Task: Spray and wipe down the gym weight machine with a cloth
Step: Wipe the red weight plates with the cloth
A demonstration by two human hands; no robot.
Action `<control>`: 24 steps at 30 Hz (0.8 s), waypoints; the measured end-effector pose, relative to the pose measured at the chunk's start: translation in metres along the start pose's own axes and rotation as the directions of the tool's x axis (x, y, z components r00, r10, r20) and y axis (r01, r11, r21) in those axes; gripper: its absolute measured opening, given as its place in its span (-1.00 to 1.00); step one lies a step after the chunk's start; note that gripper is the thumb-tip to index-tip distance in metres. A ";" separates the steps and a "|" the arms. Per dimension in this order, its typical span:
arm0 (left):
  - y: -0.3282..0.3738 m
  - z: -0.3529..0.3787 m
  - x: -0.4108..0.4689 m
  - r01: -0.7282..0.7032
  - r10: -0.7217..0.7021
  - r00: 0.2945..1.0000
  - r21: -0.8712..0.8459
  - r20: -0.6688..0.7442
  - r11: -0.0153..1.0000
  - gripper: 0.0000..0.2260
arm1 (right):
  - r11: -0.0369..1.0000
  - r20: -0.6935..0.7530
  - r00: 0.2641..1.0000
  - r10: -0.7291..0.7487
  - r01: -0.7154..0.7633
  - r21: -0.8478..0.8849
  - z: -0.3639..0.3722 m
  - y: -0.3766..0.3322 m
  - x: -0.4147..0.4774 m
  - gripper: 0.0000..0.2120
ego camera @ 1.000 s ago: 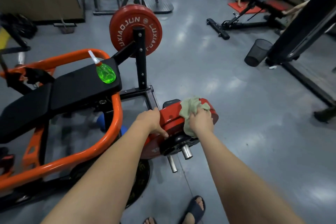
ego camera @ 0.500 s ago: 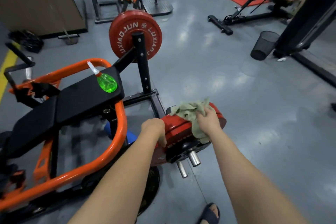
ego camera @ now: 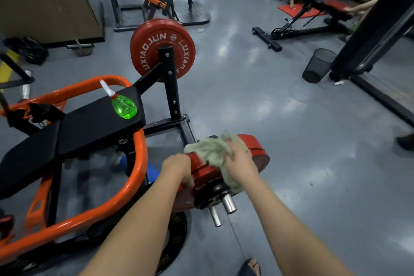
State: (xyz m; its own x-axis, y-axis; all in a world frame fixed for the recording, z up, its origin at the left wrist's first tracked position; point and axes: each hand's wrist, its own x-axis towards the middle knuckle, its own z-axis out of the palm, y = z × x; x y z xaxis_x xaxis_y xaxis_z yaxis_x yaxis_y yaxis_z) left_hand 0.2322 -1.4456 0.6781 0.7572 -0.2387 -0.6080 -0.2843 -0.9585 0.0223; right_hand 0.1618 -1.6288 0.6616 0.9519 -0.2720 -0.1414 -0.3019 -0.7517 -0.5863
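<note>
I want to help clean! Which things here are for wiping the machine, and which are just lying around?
For the job: cloth, red weight plate under it, green spray bottle, black seat pad.
Just lying about: mesh bin, red mat.

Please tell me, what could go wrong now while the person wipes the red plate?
1. The left hand grips the rim of the red plate beside the cloth under the right hand. If the plate turns or shifts, fingers may be pinched.
2. The spray bottle rests near the edge of the black pad. Shaking the orange frame might make it fall.
</note>
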 end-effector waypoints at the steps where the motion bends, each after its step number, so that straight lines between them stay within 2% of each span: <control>1: -0.001 0.000 -0.001 -0.001 0.001 1.000 0.001 -0.002 1.000 -0.52 | 0.989 -0.083 0.990 0.111 -0.102 0.104 -0.007 0.011 0.012 -0.52; 2: -0.001 0.001 0.000 -0.001 0.001 1.000 -0.001 -0.001 1.000 -0.56 | 0.962 -0.130 0.966 0.223 -0.197 0.187 -0.014 0.018 0.018 -0.57; 3: -0.001 0.002 0.000 0.004 -0.004 1.000 -0.010 0.001 1.000 -0.57 | 0.938 -0.142 0.936 0.322 -0.295 0.183 -0.017 0.019 0.022 -0.62; 4: -0.001 0.001 0.001 0.011 -0.011 1.000 -0.016 0.007 1.000 -0.57 | 0.931 -0.141 0.922 0.361 -0.349 0.103 -0.018 0.017 0.020 -0.66; 5: 0.000 0.001 0.002 0.021 -0.021 1.000 -0.025 0.012 0.999 -0.57 | 0.945 -0.165 0.934 0.316 -0.326 -0.036 -0.018 0.011 0.015 -0.69; 6: 0.001 0.000 0.004 0.036 -0.035 0.999 -0.029 0.026 0.999 -0.56 | 0.962 -0.180 0.968 0.175 -0.208 -0.180 -0.012 0.003 0.006 -0.69; 7: 0.003 0.000 0.007 0.045 -0.044 0.998 -0.031 0.047 0.999 -0.54 | 0.973 -0.109 0.994 0.017 -0.042 -0.229 -0.003 -0.004 -0.002 -0.66; 9: 0.010 0.003 0.013 0.066 -0.061 0.994 -0.051 0.092 0.997 -0.49 | 0.924 0.063 0.957 -0.284 0.291 -0.250 0.023 0.000 -0.021 -0.55; 11: 0.019 0.010 0.017 0.115 -0.111 0.992 -0.065 0.067 0.991 -0.40 | 0.897 0.136 0.912 -0.386 0.406 -0.176 0.024 0.006 -0.027 -0.51; 13: 0.023 0.017 0.019 0.180 -0.179 0.984 -0.048 0.017 0.983 -0.31 | 0.897 0.141 0.908 -0.395 0.414 -0.153 0.010 0.009 -0.021 -0.53; 15: 0.024 0.020 0.018 0.203 -0.203 0.979 -0.036 -0.001 0.979 -0.22 | 0.946 0.073 0.951 -0.301 0.307 -0.104 -0.001 0.017 -0.012 -0.55; 17: 0.022 0.018 0.013 0.175 -0.175 0.985 -0.007 -0.001 0.985 -0.14 | 0.998 -0.038 0.997 -0.061 0.060 -0.008 -0.016 0.033 0.002 -0.56; 19: 0.022 0.017 0.014 0.147 -0.146 0.989 0.019 -0.015 0.989 -0.18 | 0.959 -0.046 0.958 0.283 -0.282 0.025 -0.034 0.053 0.013 -0.58; 20: 0.022 0.015 0.013 0.139 -0.138 0.990 0.032 -0.033 0.990 -0.22 | 0.924 -0.022 0.924 0.381 -0.382 -0.036 -0.039 0.058 0.015 -0.56; 21: 0.023 0.013 0.011 0.136 -0.134 0.990 0.043 -0.040 0.990 -0.26 | 0.917 -0.021 0.924 0.381 -0.381 -0.115 -0.041 0.059 0.015 -0.55; 22: 0.023 0.012 0.010 0.131 -0.129 0.991 0.068 -0.036 0.989 -0.29 | 0.944 -0.056 0.959 0.279 -0.284 -0.170 -0.038 0.058 0.013 -0.57; 24: 0.025 0.008 0.012 0.128 -0.128 0.992 0.111 -0.007 0.986 -0.33 | 0.980 -0.086 0.993 -0.085 0.067 -0.189 -0.025 0.050 0.003 -0.56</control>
State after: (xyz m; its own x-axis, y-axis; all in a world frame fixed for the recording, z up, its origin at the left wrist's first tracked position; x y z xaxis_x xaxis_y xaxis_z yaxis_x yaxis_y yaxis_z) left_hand 0.2292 -1.4710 0.6652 0.7914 -0.1148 -0.6004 -0.2481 -0.9580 -0.1439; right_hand 0.1479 -1.6817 0.6516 0.9658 -0.2583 -0.0218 -0.2420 -0.8683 -0.4329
